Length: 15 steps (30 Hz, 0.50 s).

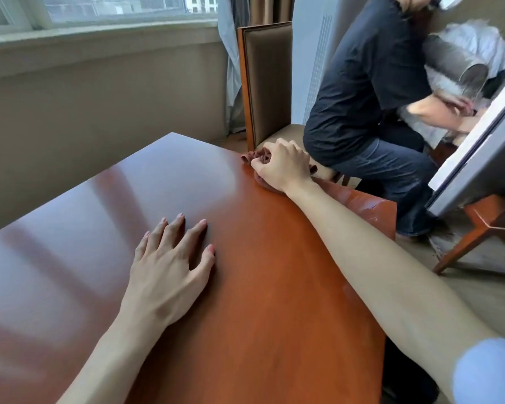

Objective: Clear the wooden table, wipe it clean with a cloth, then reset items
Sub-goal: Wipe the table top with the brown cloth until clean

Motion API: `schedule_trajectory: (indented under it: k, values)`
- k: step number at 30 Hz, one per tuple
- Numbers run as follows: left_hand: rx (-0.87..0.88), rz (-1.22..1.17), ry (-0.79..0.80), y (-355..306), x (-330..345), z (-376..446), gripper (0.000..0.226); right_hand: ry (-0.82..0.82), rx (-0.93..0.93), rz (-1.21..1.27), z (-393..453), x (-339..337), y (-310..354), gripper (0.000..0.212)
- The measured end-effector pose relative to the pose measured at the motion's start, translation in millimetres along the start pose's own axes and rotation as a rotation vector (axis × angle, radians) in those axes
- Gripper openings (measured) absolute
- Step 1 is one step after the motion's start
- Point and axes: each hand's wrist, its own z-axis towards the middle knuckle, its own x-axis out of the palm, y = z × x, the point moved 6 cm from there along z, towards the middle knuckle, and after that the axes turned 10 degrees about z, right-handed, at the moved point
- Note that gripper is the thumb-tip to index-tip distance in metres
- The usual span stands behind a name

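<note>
Maroon cloth [260, 155] bunched under curled right hand [283, 164] at far surface [274, 258] edge, left hand [169, 258] spread flat; risk of slipping off beside chair [267, 83]

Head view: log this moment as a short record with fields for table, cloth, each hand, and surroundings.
table: glossy wooden table, nothing on it but the cloth and the hands
cloth: brown cloth, bunched at the far right edge
right hand: right hand grips the cloth, arm stretched across the table
left hand: left hand rests flat on the table, fingers spread
surroundings: chair beyond the far edge; second person crouched at right
stage: wiping
</note>
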Motion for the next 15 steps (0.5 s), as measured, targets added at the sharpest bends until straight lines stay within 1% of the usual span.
schedule_trajectory:
  k: [3, 6, 10, 13, 15]
  values:
    - [-0.010, -0.001, 0.005, -0.8, -1.4, -1.1, 0.069, -0.016, 0.023, -0.011, 10.7, 3.6, -3.1, 0.043]
    - [-0.005, 0.003, 0.018, -1.7, -2.7, -1.7, 0.071, 0.010, -0.013, -0.001, -23.6, -9.8, 6.1, 0.037]
    - [0.017, 0.018, 0.033, -2.4, -3.1, -3.3, 0.071, 0.068, -0.088, 0.073, -122.1, -47.2, 28.7, 0.036]
    - [0.027, 0.025, 0.039, -1.8, -2.8, -5.3, 0.073, 0.046, -0.179, 0.134, -208.9, -83.5, 44.4, 0.032]
    - [0.034, 0.027, 0.035, -2.3, -2.8, -5.4, 0.074, 0.044, -0.239, 0.151, -248.2, -102.9, 51.3, 0.028]
